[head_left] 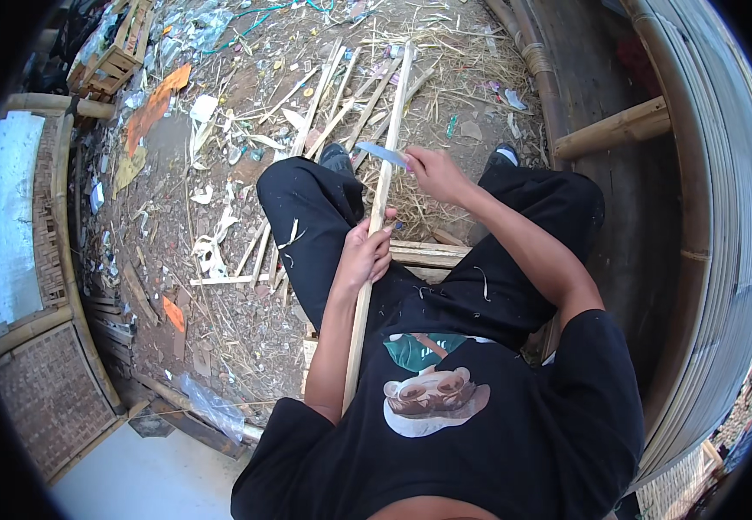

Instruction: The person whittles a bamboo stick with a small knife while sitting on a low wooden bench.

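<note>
A long pale bamboo strip (399, 104) runs from beside my left forearm out between my knees to the far ground. My left hand (367, 252) is wrapped round its middle, near my left thigh. In my right hand (437, 174) is a knife, gripped by its handle, which the fingers mostly hide. The knife's blade (382, 154) points left and lies across the strip, a little beyond my left hand. Whether the edge bites into the strip, I cannot tell. Thin curled shavings (484, 282) cling to my black trousers.
Several cut strips (317, 100) lie on the littered dirt beyond my left knee. Shavings, straw and orange scraps (157, 105) cover the ground. A wooden crate (120, 48) stands far left. Bamboo framing (614, 127) borders my right side, a woven panel (53, 394) my left.
</note>
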### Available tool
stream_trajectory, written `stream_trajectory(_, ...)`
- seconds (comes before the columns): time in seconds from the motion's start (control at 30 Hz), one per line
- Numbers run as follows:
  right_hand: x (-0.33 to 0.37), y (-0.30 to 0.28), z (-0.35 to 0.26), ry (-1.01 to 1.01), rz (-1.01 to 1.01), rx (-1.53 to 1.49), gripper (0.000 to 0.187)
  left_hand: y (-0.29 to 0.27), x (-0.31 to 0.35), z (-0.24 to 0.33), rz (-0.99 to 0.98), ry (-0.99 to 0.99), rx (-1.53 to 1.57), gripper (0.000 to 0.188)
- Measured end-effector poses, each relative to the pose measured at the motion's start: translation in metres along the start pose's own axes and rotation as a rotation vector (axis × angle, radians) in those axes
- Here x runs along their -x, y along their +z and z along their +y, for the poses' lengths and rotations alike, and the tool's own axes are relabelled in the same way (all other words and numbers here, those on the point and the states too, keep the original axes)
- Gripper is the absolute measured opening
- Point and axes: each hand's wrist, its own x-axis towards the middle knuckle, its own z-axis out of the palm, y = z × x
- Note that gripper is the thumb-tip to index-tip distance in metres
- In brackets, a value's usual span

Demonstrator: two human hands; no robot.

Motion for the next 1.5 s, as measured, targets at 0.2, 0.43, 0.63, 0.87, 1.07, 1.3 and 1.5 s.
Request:
stream_trajectory(0.2, 0.001, 0.009, 0.002, -0.045, 0.002, -0.010, 0.022, 0.001, 0.001, 0.001, 0.010, 0.013, -0.032, 0.033)
stream_trajectory(0.43, 0.000, 0.017, 0.002, 0.015, 0.004, -0.017, 0.024, 0.001, 0.000, 0.000, 0.033, 0.028, -0.075, 0.034)
stream_trajectory(0.63, -0.015, -0.008, 0.001, 0.094, 0.037, 0.031, 0.023, 0.003, 0.001, 0.000, 0.024, 0.039, -0.126, 0.034)
stream_trajectory(0.87, -0.012, -0.006, 0.005, 0.048, 0.010, 0.025, 0.022, 0.006, 0.000, -0.003, 0.085, 0.001, -0.184, 0.034)
stream_trajectory(1.07, 0.005, 0.007, -0.004, 0.023, -0.008, -0.022, 0.024, 0.007, -0.001, -0.001, 0.101, 0.007, -0.182, 0.033)
stream_trajectory(1.3, 0.006, 0.015, -0.011, 0.131, 0.029, 0.004, 0.032, 0.007, -0.002, -0.004, 0.115, 0.004, -0.226, 0.032)
stream_trajectory(1.5, -0.009, -0.002, -0.012, 0.239, 0.062, 0.075, 0.039, 0.009, -0.003, -0.005, 0.097, 0.012, -0.240, 0.034)
